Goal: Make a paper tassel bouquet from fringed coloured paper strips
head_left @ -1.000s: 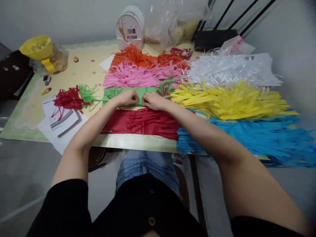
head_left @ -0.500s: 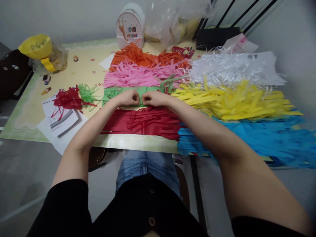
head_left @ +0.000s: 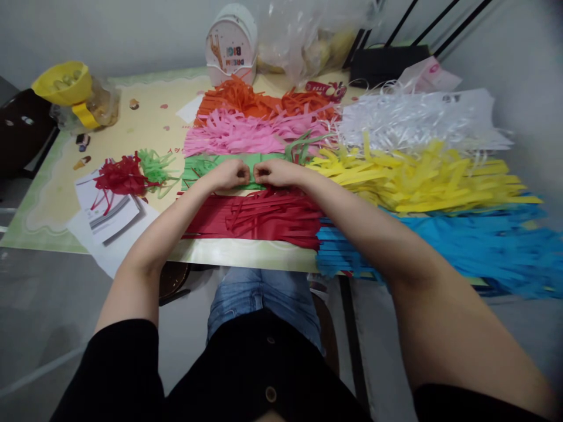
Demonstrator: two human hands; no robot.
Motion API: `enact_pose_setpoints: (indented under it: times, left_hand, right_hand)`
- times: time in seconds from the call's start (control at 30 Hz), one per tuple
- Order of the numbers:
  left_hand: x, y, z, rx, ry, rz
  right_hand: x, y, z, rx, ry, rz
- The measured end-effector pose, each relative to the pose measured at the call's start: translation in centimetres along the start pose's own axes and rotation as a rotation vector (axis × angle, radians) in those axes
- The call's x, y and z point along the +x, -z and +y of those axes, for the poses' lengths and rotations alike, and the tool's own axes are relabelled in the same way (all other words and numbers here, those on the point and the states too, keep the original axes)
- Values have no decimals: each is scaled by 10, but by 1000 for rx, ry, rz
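My left hand (head_left: 234, 173) and my right hand (head_left: 272, 174) face each other over a green fringed paper sheet (head_left: 231, 157), a narrow gap between them. Both are closed, fingertips pinched together. What lies in the pinch is hidden, so I cannot tell whether they grip the green sheet. The green sheet lies flat, with cut strips at its ends. Just below my hands is a red fringed paper sheet (head_left: 211, 217), its strips overlapping on the right. A pink fringed sheet (head_left: 246, 132) lies just above the green one.
Orange fringe (head_left: 246, 102) lies beyond the pink. Yellow (head_left: 417, 181), blue (head_left: 466, 246) and white fringe (head_left: 404, 120) spread to the right. At left are a red pompom (head_left: 121, 176), green shreds (head_left: 153, 167) and papers (head_left: 116, 217). A bin (head_left: 231, 50) stands at the back.
Both hands stay close together over the green sheet, almost still. Some red strips near my wrists have shifted slightly.
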State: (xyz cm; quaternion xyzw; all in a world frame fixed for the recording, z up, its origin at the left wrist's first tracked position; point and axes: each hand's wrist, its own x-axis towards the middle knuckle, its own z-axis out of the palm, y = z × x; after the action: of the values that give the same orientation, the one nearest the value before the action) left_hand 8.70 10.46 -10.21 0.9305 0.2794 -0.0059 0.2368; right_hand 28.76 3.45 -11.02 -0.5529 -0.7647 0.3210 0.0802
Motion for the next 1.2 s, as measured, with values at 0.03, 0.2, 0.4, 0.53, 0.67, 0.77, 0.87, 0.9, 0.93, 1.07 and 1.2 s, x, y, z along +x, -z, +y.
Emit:
enact_pose_setpoints:
  times: [0.03, 0.2, 0.4, 0.53, 0.67, 0.77, 0.87, 0.9, 0.93, 1.07, 1.2]
  left_hand:
    - [0, 0, 0, -20, 6, -1]
    - [1, -1, 3, -4, 34, 22]
    - [-1, -3, 9, -56, 31, 56]
    - [-1, -6, 12, -41, 38, 53]
    - [0, -7, 12, -64, 39, 92]
    - [0, -8, 12, -69, 55, 103]
    - [1, -7, 13, -59, 76, 96]
    - [2, -7, 14, -52, 84, 95]
    - [2, -7, 15, -46, 91, 93]
    - [2, -6, 16, -39, 107, 87]
    - [1, -7, 15, -54, 109, 87]
  right_hand:
    - [1, 0, 1, 13, -4, -2]
    - [5, 2, 3, 76, -39, -24]
    - [6, 6, 3, 100, -50, -18]
    - [4, 7, 1, 68, -45, -5]
    - [3, 6, 0, 4, -52, 26]
    - [2, 3, -1, -60, -52, 65]
    - [0, 2, -1, -121, -36, 106]
    - [-1, 1, -1, -139, -27, 118]
    - [-2, 1, -1, -154, -20, 127]
    - [-4, -1, -1, -184, 1, 137]
    - [-5, -3, -2, -202, 16, 151]
